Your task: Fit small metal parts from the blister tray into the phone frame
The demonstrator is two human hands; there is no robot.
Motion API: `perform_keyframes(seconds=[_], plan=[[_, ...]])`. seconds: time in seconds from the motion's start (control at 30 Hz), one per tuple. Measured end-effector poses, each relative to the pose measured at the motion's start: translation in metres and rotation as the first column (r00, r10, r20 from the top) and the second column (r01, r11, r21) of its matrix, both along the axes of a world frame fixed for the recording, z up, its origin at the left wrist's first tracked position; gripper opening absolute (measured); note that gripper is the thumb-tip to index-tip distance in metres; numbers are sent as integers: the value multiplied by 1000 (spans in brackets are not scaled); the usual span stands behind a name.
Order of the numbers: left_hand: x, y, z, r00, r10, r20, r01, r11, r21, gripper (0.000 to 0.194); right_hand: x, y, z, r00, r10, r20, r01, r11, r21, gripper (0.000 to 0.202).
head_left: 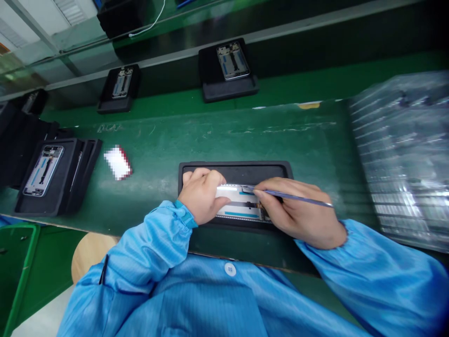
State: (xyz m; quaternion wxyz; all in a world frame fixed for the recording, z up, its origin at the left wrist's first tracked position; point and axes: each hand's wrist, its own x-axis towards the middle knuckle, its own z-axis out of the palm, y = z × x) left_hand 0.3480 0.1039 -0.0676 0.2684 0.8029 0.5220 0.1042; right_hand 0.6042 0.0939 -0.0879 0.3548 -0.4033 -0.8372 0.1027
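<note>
An opened phone with blue strips and a dark ribbon cable lies in a black foam tray in front of me. My left hand grips its left end, thumb on the near side and fingers over the far side. In my right hand are slim purplish metal tweezers, pinched between thumb and fingers. Their tip points left and lies at the phone's far edge, beside a blue strip. The right end of the phone is partly hidden under my right hand.
On the left, a stack of black trays carries another opened phone. A white and red item lies beside it. Trays with phones stand along the back ledge. Clear plastic trays are piled at the right.
</note>
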Motion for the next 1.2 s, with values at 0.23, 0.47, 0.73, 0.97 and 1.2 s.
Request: perform_keyframes(seconds=[0.23,0.47,0.73,0.97,1.2], plan=[[0,1,1,1000,-4,0,4,1000,-3,38,-1,-2,-7,997,45,57,-51,994,98,9],[0,2,1,1000,-4,1,4,1000,-6,38,-1,-1,0,1000,22,20,-24,997,71,9],[-1,0,-2,1000,-7,15,7,1000,13,39,-3,4,3,999,29,-20,-29,1000,-5,11],[0,0,-1,1000,-4,29,3,1000,8,37,-5,-1,-6,996,48,73,-54,995,82,10],[0,1,-1,1000,-2,27,2,1000,-5,37,-10,-6,-9,991,44,127,-60,990,124,12]])
